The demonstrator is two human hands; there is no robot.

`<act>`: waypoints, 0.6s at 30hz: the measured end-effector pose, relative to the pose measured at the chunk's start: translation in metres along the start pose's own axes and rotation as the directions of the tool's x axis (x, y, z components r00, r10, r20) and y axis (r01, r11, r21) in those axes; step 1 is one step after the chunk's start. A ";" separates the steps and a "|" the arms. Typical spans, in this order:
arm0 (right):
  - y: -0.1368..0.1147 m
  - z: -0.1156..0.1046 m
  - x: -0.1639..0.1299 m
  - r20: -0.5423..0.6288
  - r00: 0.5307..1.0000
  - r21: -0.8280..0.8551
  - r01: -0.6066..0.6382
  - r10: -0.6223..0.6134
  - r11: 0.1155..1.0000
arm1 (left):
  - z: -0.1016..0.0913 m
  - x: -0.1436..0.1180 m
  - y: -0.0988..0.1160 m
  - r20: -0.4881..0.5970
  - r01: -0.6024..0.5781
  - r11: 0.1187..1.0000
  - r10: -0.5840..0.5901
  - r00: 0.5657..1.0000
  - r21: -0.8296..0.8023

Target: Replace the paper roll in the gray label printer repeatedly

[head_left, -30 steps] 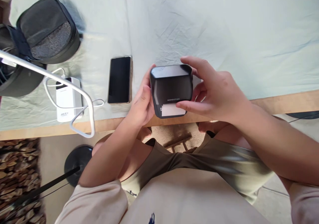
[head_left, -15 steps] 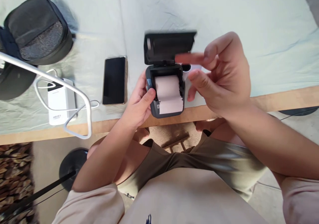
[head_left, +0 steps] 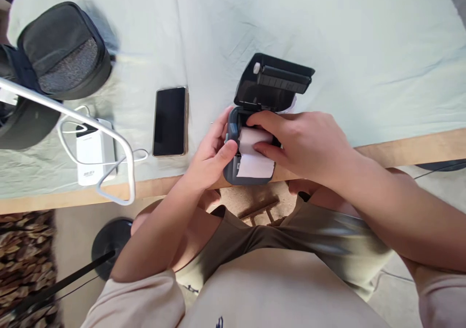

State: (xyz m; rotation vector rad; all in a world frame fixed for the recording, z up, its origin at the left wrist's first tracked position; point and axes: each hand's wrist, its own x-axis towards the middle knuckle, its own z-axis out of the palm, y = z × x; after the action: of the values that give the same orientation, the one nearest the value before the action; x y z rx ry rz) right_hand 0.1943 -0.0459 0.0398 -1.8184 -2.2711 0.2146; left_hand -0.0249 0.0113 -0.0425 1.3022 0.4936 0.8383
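Label printer (head_left: 251, 138) sits at the near edge of the bench (head_left: 400, 148), its lid (head_left: 274, 81) flipped up and tilted away, the white paper roll (head_left: 255, 153) showing in the open bay. Left hand (head_left: 209, 159) comes in from below, forearm angled up, fingers wrapped on the printer's left side with the thumb pressed against the casing — a firm grip on the body. Right hand (head_left: 304, 143) reaches across from the right, wrist bent inward, its fingers laid on top of the paper roll inside the bay; whether they pinch it or merely press on it cannot be told. That hand hides the printer's right half. Left of it, a dark smartphone (head_left: 170, 121) lies flat on the cloth.
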 end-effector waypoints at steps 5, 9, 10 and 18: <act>0.006 -0.012 -0.001 -0.011 0.998 0.539 -0.046 0.061 0.841 | 0.014 0.001 0.007 -0.128 0.016 0.998 -0.025 0.991 -0.065; 0.022 -0.027 0.004 -0.018 0.964 0.932 -0.079 0.264 0.353 | 0.026 0.006 0.017 -0.285 0.061 0.977 -0.119 0.951 -0.204; 0.028 -0.028 0.008 -0.004 0.946 0.966 -0.080 0.326 0.244 | 0.027 0.008 0.018 -0.303 0.072 0.970 -0.142 0.942 -0.233; 0.087 0.007 0.026 -0.256 0.905 0.825 0.020 0.341 0.566 | 0.020 0.010 0.018 -0.353 0.089 0.948 -0.199 0.914 -0.304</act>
State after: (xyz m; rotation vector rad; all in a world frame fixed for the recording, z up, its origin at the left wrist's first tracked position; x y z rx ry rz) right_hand 0.2694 -0.0008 0.0131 -1.3626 -1.3249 0.7281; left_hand -0.0088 0.0073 -0.0196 0.8280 0.7395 1.0011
